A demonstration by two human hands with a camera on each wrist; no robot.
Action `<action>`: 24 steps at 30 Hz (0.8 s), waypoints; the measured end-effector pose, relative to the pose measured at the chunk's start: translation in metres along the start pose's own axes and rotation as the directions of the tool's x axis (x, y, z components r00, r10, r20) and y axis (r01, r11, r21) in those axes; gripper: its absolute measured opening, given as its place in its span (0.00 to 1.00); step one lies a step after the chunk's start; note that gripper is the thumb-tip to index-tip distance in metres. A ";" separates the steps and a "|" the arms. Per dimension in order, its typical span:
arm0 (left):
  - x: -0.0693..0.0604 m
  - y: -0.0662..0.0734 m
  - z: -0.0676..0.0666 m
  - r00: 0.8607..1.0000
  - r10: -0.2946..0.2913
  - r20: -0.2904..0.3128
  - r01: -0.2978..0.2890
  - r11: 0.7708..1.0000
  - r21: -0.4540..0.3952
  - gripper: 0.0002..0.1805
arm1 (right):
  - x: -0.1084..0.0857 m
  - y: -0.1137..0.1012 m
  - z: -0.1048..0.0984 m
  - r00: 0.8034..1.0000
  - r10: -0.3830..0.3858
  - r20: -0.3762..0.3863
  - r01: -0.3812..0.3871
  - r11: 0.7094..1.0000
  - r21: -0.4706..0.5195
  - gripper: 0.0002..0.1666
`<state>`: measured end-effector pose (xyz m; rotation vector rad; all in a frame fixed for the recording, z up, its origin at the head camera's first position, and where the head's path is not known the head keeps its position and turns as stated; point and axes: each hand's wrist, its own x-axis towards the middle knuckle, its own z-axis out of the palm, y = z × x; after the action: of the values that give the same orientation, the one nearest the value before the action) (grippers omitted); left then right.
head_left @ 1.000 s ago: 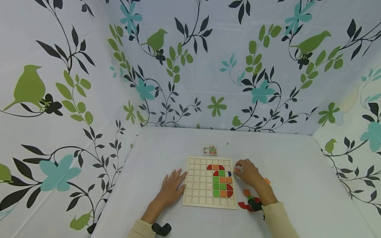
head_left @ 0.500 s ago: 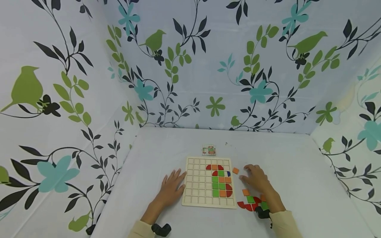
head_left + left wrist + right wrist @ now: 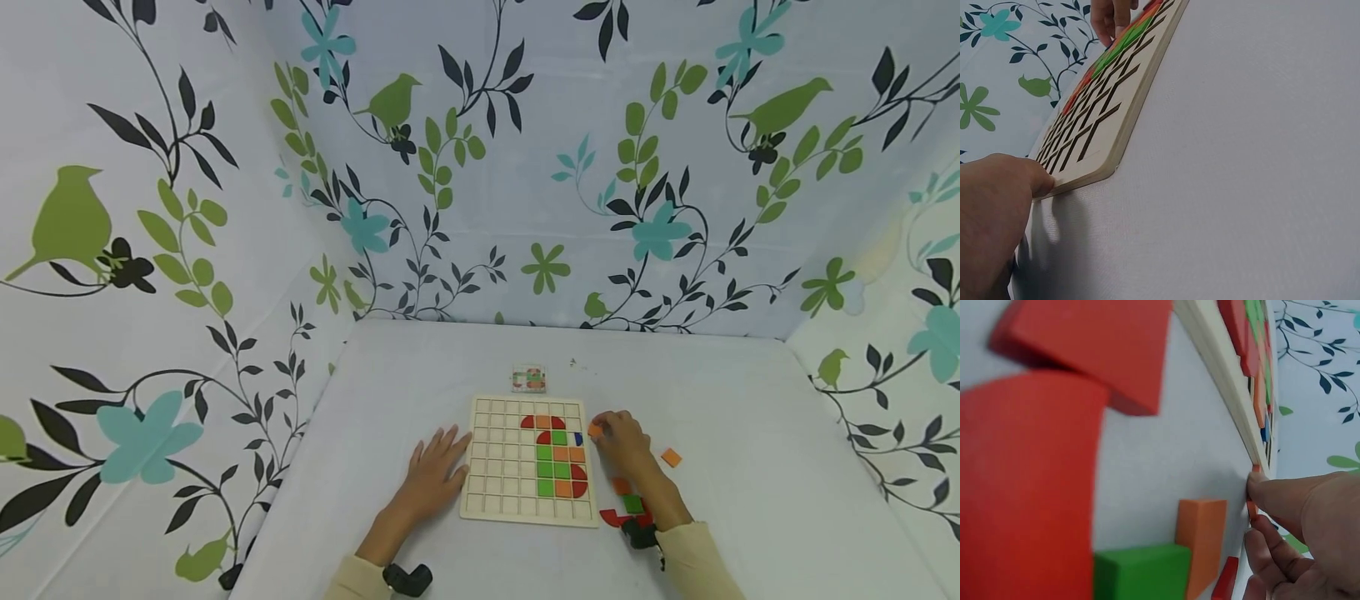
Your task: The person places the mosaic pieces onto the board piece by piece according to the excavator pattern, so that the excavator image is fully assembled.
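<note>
A wooden grid board (image 3: 497, 505) lies on the table, its right-hand part partly filled with red, orange and green tiles and one blue piece (image 3: 578, 439). My left hand (image 3: 430, 475) rests with spread fingers against the board's left edge; in the left wrist view its thumb (image 3: 1040, 179) touches the rim. By the board's right edge, my right hand (image 3: 624, 442) pinches an orange square tile (image 3: 595, 430) between thumb and fingers. The right wrist view shows that tile (image 3: 1252, 509) close to the rim, partly covered by the fingers.
Loose red, green (image 3: 633, 503) and orange tiles lie below the right forearm, some hidden by the wrist camera (image 3: 640, 533). Another orange square (image 3: 671, 457) sits right of the forearm. Behind the board is a small pattern card (image 3: 529, 378). Printed cloth surrounds the table.
Half a second ago my right hand was off to the right of the orange tile, which lay bare. It has moved left and taken hold of it. The left hand stays put.
</note>
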<state>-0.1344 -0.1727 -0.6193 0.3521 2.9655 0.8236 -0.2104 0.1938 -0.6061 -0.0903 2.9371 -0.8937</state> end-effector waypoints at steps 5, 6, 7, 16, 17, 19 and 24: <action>0.001 -0.002 0.001 1.000 0.002 -0.002 -0.002 1.000 0.013 0.31 | 0.000 -0.002 0.001 1.000 -0.020 0.003 0.020 1.000 0.001 0.17; 0.001 -0.001 0.001 1.000 0.000 0.001 0.000 1.000 0.013 0.31 | 0.000 -0.002 0.001 1.000 -0.024 0.005 0.024 1.000 0.004 0.17; 0.001 -0.001 0.000 1.000 0.003 -0.002 -0.003 1.000 0.011 0.31 | 0.000 -0.002 0.001 1.000 -0.025 0.006 0.025 1.000 0.005 0.17; 0.002 -0.002 0.002 1.000 -0.004 0.000 0.004 1.000 0.009 0.31 | 0.005 -0.001 -0.001 0.998 -0.057 0.020 0.057 0.998 0.007 0.17; 0.002 -0.002 0.002 1.000 -0.005 0.000 0.005 1.000 0.008 0.31 | 0.005 -0.001 -0.002 0.998 -0.066 0.016 0.066 0.998 0.010 0.17; 0.002 -0.002 0.003 1.000 -0.004 0.000 0.004 1.000 0.004 0.31 | 0.006 -0.003 -0.002 0.997 -0.076 0.004 0.075 0.997 0.014 0.18; 0.002 -0.001 0.001 1.000 -0.003 0.002 0.003 1.000 -0.005 0.31 | 0.008 -0.021 0.000 0.997 -0.072 0.001 0.072 0.996 0.061 0.18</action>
<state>-0.1367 -0.1724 -0.6211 0.3473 2.9612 0.8292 -0.2178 0.1756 -0.5946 -0.1955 2.9178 -0.9915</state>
